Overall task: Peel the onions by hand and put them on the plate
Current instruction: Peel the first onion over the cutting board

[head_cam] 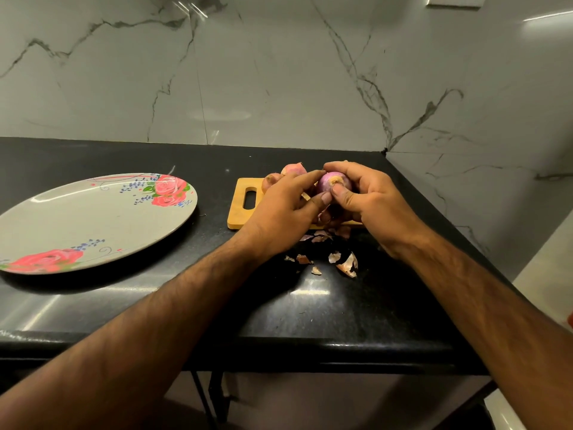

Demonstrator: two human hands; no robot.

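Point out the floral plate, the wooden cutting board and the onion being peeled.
floral plate (93,218): head view, bare grey centre.
wooden cutting board (239,219): head view, left end below the handle slot.
onion (327,185): head view, purple side beside the root end.

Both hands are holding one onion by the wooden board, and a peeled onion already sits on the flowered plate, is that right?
Not quite: the head view shows no onion on the flowered plate. The rest holds: the left hand and right hand hold one onion by the wooden board.
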